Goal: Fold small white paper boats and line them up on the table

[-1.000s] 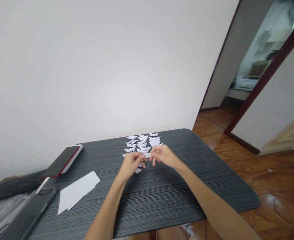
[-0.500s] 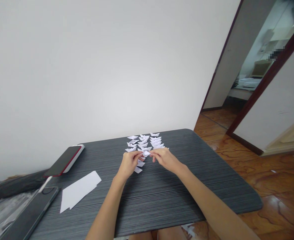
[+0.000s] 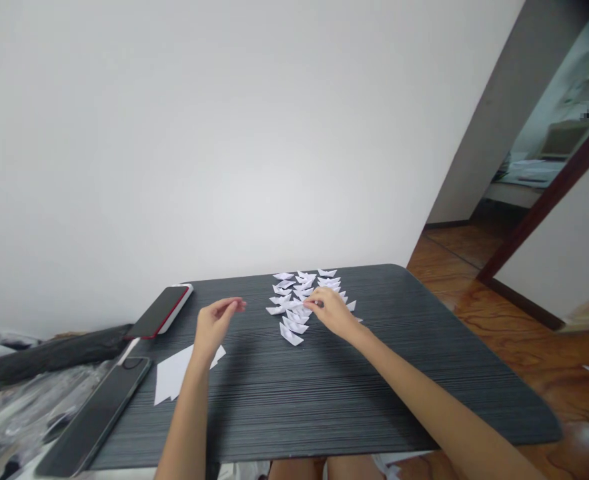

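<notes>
My right hand [image 3: 331, 311] pinches one end of a folded white paper boat [image 3: 297, 305] between thumb and fingers, just over the group of boats. To the left, my left hand [image 3: 219, 321] is raised above the table, thumb and fingertips together, with nothing visible between them. Several more white paper boats stand in loose columns near the back of the table; one boat [image 3: 291, 335] is at the front of the group. My right hand hides part of the right column.
White paper sheets [image 3: 171, 372] lie on the dark table [image 3: 374, 393], partly behind my left forearm. A phone [image 3: 97, 417] is at the left edge. Farther back rests a dark, red-edged device [image 3: 159, 311] on a white object. A wall [image 3: 274, 133] stands behind.
My left hand has let go of the paper boat and moved left, away from the group. My right hand still holds the boat. The camera view has shifted slightly.
</notes>
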`<state>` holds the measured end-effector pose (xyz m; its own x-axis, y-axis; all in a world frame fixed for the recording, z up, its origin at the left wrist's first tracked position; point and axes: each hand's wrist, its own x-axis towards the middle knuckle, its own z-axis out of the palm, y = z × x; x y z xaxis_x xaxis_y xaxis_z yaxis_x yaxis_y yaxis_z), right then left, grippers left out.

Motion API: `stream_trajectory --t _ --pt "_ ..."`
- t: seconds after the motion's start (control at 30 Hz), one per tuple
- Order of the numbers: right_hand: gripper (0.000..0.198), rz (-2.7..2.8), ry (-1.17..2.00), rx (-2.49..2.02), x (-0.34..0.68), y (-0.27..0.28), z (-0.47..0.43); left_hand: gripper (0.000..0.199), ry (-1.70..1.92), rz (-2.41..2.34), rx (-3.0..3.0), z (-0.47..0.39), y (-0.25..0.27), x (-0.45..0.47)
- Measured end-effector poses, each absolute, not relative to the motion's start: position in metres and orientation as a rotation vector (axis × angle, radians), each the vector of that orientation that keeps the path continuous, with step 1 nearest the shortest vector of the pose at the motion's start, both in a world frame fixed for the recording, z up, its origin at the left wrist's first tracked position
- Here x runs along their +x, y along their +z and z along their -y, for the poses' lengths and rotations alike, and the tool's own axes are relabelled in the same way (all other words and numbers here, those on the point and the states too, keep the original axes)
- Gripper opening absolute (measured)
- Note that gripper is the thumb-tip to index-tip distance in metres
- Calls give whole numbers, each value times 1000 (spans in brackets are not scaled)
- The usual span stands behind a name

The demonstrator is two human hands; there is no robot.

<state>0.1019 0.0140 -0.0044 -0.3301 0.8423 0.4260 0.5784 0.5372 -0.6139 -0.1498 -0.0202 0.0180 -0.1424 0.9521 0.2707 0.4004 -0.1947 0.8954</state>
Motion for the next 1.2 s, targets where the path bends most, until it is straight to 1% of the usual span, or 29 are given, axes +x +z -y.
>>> stream_trajectory --t 0.2,0.3,0.43,0.57,0.7,0.97,1.2 --pt "13 2151 398 -1160 59 -19 -14 33 1265 -1578 1614 38 -4 -166" --pt "11 2154 360 -1227 47 -25 -17 30 1206 -1670 1739 50 -2 -169" --pt "10 2173 369 -1259 46 -29 -20 28 1010 -1850 1968 72 3 -186" --pt "9 2184 416 -1257 50 -28 -22 33 782 -1849 2178 92 -9 -212" --pt "11 2131 398 -1268 58 -23 -25 42 661 -1915 2251 104 -28 -233" --pt "11 2090 392 -1236 85 -18 -26 40 614 -2052 2215 103 -39 -244" --pt "14 2140 430 -1208 101 -21 -19 39 553 -1906 2200 100 -23 -249"
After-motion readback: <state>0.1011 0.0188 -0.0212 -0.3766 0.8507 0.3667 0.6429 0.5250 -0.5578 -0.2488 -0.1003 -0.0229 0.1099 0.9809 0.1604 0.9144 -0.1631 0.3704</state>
